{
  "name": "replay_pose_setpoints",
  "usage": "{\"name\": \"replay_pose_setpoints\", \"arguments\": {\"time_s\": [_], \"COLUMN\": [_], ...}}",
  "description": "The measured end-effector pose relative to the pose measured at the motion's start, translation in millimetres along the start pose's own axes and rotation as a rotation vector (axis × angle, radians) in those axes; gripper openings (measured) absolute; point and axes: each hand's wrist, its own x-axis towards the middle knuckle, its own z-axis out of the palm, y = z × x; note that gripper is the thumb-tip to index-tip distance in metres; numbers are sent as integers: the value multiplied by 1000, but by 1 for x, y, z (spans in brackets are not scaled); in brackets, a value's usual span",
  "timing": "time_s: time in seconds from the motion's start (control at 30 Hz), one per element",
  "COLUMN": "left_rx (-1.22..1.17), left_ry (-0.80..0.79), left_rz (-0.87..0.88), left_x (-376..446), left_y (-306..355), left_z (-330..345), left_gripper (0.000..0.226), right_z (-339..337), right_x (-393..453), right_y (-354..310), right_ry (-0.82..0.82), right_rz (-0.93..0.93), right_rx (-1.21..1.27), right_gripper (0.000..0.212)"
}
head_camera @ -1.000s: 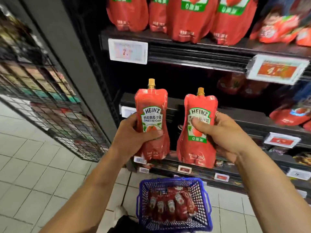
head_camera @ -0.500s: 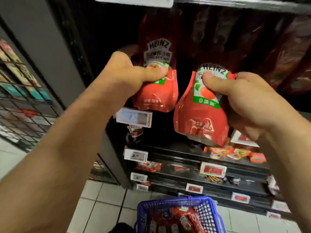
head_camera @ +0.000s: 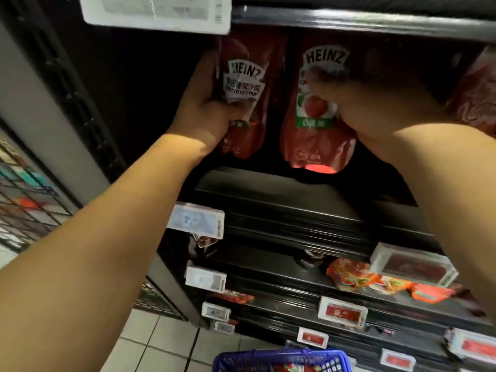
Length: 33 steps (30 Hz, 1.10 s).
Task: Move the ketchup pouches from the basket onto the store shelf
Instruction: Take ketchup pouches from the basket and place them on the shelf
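A: What surface and surroundings are showing?
B: A black metal store shelf (head_camera: pixel 281 200) is sitting inside a dark gondola unit, above a pale tiled floor (head_camera: pixel 161 342). A wire-grid rack (head_camera: pixel 29 210) is standing to the left.
A: What is lying nearby?
B: White price tags (head_camera: pixel 196 220) are clipping onto the shelf edges. Orange snack packets (head_camera: pixel 357 276) are lying one level lower. A blue plastic basket (head_camera: pixel 279 361) is sitting at the bottom edge, with red packs inside.
A: How are the hands engaging?
B: The left hand (head_camera: pixel 206 103) is closing around a red Heinz ketchup pouch (head_camera: pixel 245 98). The right hand (head_camera: pixel 375 103) is gripping a second red pouch with a green label band (head_camera: pixel 312 124). Both pouches are hanging upright, side by side, just above the shelf. Their tops are disappearing behind the upper shelf edge.
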Motion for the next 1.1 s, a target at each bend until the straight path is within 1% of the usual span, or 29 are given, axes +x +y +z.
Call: {"name": "replay_pose_setpoints", "arguments": {"time_s": [0.03,0.1,0.17,0.23,0.3,0.37,0.4,0.43,0.47,0.5,0.53,0.57,0.63,0.67,0.73,0.8,0.87,0.93,1.0,1.1], "left_rx": [3,39,130,198,289,352,366,377,393,412,428,427,456,520,646,696,724,754,793,819], "left_ry": [-13,-42,-65,-49,-31,-35,-35,-41,-52,-64,-60,-30,88,130,156,164,159,140,143,162], "left_rz": [8,-2,2,10,14,-22,-50,-79,-99,-108,-109,-107,-56,1,81,95,74,56,47,38], "left_x": [-1,-2,-7,-11,-9,-2,2,6,11,15,18,20,20,16,9,9,17,28,37,47], "left_y": [-6,-15,-23,-29,-30,-27,-24,-22,-22,-21,-22,-24,-27,-28,-31,-32,-33,-35,-39,-44], "left_z": [0,-3,-4,-5,-6,-6,-6,-6,-8,-10,-10,-10,-5,0,12,18,19,16,15,15], "left_gripper": [74,76,71,63,62,68,70,68,61,53,52,60,93,106,117,120,118,117,117,106], "right_z": [2,12,24,29,30,32,34,36,40,43,45,48,53,55,59,64,70,75,79,84], "right_x": [7,12,9,6,9,9,8,6,5,5,5,7,17,22,29,31,33,38,45,57], "right_y": [5,13,25,39,46,50,52,53,54,55,55,54,49,47,45,48,53,57,59,56], "right_ry": [38,71,86,82,84,100,107,124,142,158,174,186,187,181,160,151,159,157,144,141], "right_rz": [-39,-58,-108,-76,-28,-3,9,35,71,101,117,121,114,104,78,50,46,87,85,87], "right_rx": [-42,-56,-87,-18,-10,-93,-161,-241,-325,-390,-423,-427,-387,-375,-377,-373,-379,-369,-389,-433], "right_gripper": [47,53,51,47,48,55,62,69,76,80,81,80,76,75,75,69,51,33,29,35]}}
